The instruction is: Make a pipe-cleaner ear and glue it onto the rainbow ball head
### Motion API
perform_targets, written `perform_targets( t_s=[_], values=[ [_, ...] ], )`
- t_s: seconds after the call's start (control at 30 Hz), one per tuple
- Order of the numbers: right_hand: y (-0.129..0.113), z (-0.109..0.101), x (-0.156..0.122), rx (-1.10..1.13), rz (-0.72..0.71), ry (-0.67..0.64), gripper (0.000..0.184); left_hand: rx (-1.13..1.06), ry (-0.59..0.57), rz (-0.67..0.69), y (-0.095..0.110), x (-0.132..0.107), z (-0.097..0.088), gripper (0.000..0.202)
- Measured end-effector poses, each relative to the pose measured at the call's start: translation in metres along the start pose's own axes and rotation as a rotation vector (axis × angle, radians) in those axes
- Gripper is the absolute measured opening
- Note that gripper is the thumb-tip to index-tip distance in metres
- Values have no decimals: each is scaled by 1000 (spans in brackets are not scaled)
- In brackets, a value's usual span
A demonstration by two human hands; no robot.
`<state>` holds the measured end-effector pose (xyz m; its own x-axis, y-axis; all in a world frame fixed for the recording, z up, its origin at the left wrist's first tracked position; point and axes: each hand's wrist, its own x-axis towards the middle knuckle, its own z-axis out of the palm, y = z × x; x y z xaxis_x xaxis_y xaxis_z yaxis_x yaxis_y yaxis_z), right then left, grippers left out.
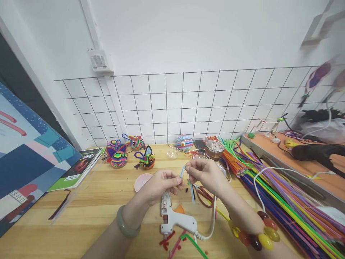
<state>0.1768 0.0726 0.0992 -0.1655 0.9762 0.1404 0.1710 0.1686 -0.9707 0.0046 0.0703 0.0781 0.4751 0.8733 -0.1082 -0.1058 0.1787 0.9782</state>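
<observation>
The left hand (164,183) and right hand (206,174) are both closed in a fingertip pinch on one blue pipe cleaner (192,192), held between them just above the table (88,212), its lower end hanging free below the right hand. Under the hands lies a white glue gun (172,217), with red scissors (205,197) just to its right and a pink dish (142,180) beside the left hand. A heap (283,203) of coloured stems runs along the table's right side.
</observation>
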Motion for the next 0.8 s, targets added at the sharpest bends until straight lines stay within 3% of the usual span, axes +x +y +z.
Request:
perform_targets(
  t_s=[0.33, 0.8],
  values=[
    [7, -1, 3, 31, -13, -13, 14, -250, -91, -66, -5, -3, 12, 21],
    [1, -5, 3, 17, 46, -8, 10, -310, -146, -57, -8, 0, 12, 10]
  ],
)
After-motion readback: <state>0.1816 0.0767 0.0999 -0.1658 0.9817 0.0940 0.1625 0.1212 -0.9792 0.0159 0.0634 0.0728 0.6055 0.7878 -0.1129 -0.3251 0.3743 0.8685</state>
